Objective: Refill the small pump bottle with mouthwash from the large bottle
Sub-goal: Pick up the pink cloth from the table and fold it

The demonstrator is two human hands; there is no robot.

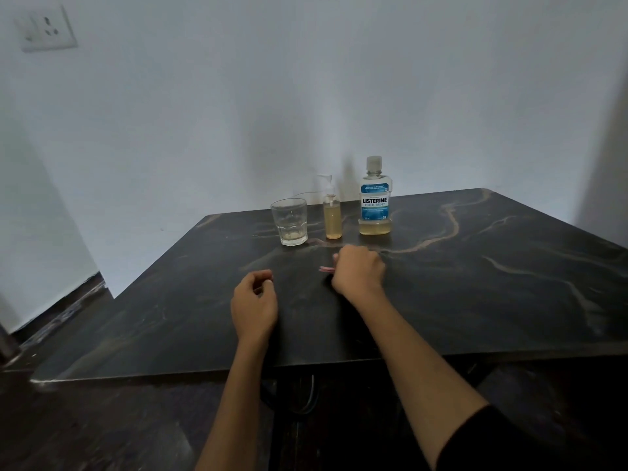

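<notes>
Both grips are idling empty: left hand (pixel 254 305) is hovering loosely curled over the desk (pixel 475 283), right hand (pixel 358 271) is sitting fisted beside a small pink scrap (pixel 327 269), contact unclear. Pump bottle (pixel 332 212) and capped Listerine bottle (pixel 375 198) are standing untouched at the back, beside a glass (pixel 290 222). Nothing seems started; unscrewing the pump looks like the next call.

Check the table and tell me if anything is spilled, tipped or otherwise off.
Nothing spilled or tipped. The clear drinking glass, small clear pump bottle and large blue-labelled mouthwash bottle stand upright in a row on the dark marble-patterned table. One oddity: a small pink object lies beside the right hand; too blurred to identify.
</notes>
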